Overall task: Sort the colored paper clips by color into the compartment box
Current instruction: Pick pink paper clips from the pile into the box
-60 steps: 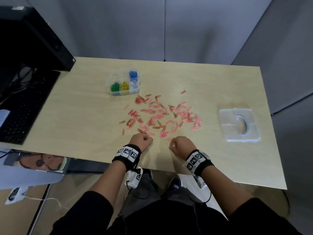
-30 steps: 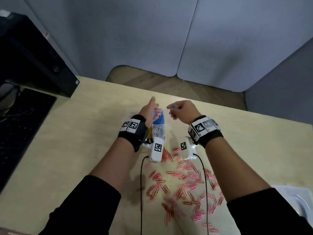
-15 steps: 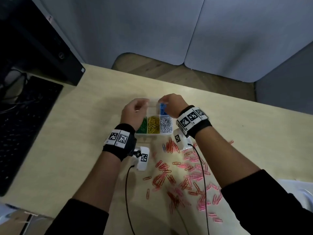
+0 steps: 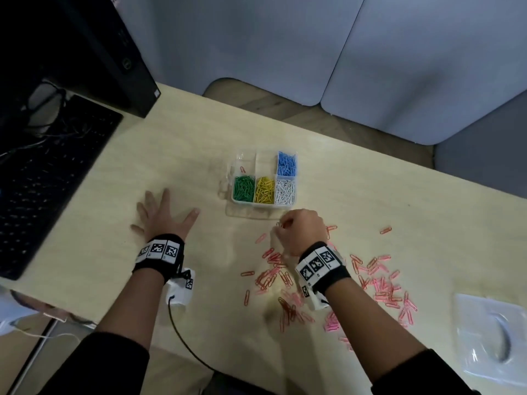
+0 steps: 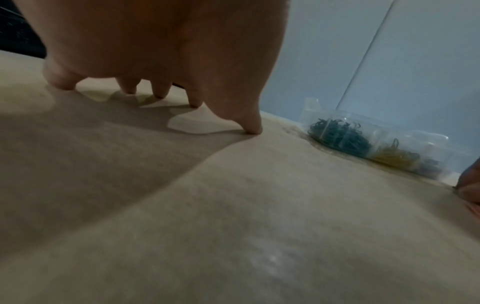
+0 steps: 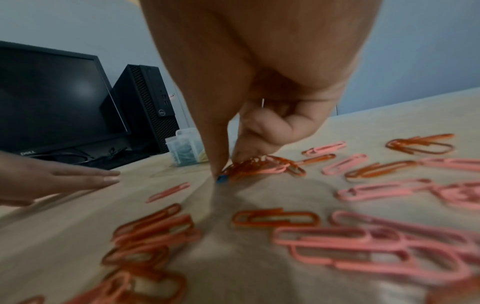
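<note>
The clear compartment box (image 4: 247, 158) stands mid-table, with green, yellow and white clips in its near row, blue at the far right and one orange clip (image 4: 242, 169) at the far left. Pink and orange paper clips (image 4: 379, 283) lie scattered in front of it. My left hand (image 4: 159, 212) lies flat on the table left of the box, fingers spread (image 5: 155, 92). My right hand (image 4: 281, 228) is curled at the pile's near-box edge. In the right wrist view its thumb and forefinger (image 6: 228, 168) pinch a bunch of orange clips (image 6: 249, 166).
A clear lid (image 4: 496, 337) lies at the right table edge. A black keyboard (image 4: 42, 181), a monitor (image 6: 52, 102) and a small computer case (image 4: 125, 67) stand at the left. Grey partition panels (image 4: 313, 52) close off the back.
Both hands have come away from the box. The left one now lies flat on the table beside it; the right one has dropped to the pile and pinches orange clips.
</note>
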Demonstrator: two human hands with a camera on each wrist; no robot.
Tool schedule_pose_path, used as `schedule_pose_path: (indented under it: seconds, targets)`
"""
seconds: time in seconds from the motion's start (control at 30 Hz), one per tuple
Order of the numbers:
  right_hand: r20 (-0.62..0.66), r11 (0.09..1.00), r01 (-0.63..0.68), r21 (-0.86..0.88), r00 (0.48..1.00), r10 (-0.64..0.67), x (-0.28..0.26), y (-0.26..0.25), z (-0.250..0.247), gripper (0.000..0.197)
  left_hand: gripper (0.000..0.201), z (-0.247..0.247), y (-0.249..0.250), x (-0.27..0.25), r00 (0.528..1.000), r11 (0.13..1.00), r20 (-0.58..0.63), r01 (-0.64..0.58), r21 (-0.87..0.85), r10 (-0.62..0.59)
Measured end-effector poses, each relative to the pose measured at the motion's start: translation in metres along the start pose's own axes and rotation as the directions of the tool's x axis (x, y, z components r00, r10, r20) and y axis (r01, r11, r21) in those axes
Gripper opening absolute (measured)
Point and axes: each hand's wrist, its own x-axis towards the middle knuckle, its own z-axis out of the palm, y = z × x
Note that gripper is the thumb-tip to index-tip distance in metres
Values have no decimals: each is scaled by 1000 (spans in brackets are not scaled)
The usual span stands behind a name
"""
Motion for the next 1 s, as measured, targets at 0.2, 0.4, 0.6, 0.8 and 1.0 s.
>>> schedule_pose_path:
  seconds: [0.2,0.4,0.6,0.8,1.0]
  targets:
    - [-44,999,-21,-31,999,19,-3,-4,11,14,96,7,-10,-6,997,995,-17,-78,59,79]
    - [146,997,53,-53,988,-45,-3,-7,-5,25,95,13,-14,-5,995,995,-51,-87,58,89]
    - [-171,965,135,225,981,-97,50,-21,-66,18,93,11,-11,-7,994,995,-69,-79,60,83]
    - [-179,948,-63,311,976,123,105,-32,-77,19,78,-9,13,-10,1000,999,25,-17,38,16]
    - [-102,946,-124,300,982,161,63,0,-81,8,19,-3,95,-67,952,927,122,-235,-293,280]
